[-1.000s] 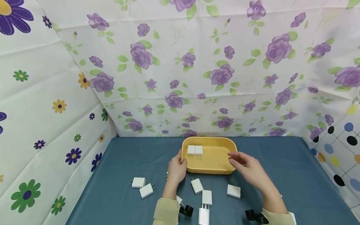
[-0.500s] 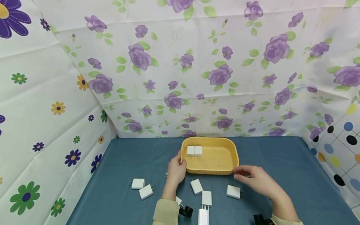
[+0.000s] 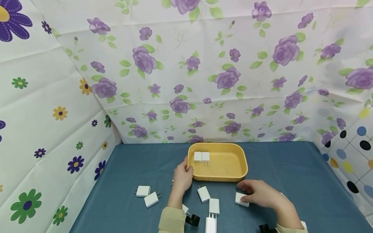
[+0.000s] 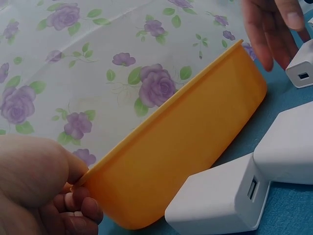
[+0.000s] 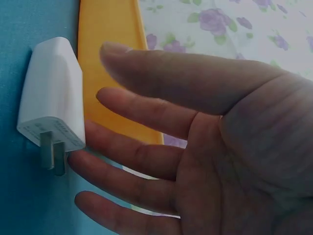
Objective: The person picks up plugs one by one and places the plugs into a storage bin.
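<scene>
Before flowered sheeting (image 3: 204, 77), white chargers (image 3: 214, 205) dot blue cloth (image 3: 279, 165).

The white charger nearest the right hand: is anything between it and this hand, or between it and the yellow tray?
Nothing visible separates the right hand from the white charger. Towards the yellow tray, only the tray's raised near wall stands in the way.

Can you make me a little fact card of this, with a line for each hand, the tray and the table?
Left hand: the left hand grips the rim of the yellow tray
Right hand: the right hand is over a white USB charger, fingers not closed round it
In tray: two chargers, side by side
On table: more loose chargers scattered on the blue tabletop, some partly hidden
</scene>
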The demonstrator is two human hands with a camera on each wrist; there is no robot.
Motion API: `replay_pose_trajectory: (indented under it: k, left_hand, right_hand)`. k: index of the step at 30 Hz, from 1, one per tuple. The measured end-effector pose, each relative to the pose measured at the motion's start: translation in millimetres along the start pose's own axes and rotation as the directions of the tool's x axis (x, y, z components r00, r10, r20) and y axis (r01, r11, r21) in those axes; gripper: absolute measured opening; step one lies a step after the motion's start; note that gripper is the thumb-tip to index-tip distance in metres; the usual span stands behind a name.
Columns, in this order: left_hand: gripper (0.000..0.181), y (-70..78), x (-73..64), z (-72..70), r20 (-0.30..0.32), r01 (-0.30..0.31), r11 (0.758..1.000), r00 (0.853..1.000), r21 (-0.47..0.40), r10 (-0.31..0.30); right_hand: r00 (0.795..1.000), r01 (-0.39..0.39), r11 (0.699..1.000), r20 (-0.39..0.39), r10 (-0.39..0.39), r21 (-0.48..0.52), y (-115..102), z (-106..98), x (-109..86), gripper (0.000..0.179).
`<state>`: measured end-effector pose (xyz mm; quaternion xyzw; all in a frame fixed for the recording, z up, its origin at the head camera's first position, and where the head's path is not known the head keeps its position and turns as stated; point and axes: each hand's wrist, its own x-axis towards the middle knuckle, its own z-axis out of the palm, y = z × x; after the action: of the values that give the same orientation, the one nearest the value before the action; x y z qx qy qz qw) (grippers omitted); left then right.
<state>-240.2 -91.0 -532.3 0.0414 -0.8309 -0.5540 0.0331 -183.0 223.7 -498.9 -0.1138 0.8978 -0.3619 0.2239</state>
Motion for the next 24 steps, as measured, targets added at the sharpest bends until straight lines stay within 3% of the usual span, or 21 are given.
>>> replay_pose_trajectory:
  k: [7,13,24]
  left_hand:
    - [0.053,-1.2,0.1,0.2,-0.001,0.003,1.0,1.0,0.002,-0.003]
    - [0.053,-0.2,0.5,0.7,0.003,0.006,1.0,1.0,0.012,-0.006]
    - [0.052,-1.0,0.2,0.7,0.005,-0.001,1.0,1.0,0.009,0.001]
  right_hand:
    - [0.999,-0.02,0.998,-0.03,0.018,-0.057,0.7,8.5,8.1,0.046]
    - [0.993,-0.107,0.987,-0.07,0.099,-0.117,-3.9,18.3,16.3,0.05]
    - [0.988,-0.143,0.984,-0.071,0.136,-0.106,-6.6,22.5,18.1,0.048]
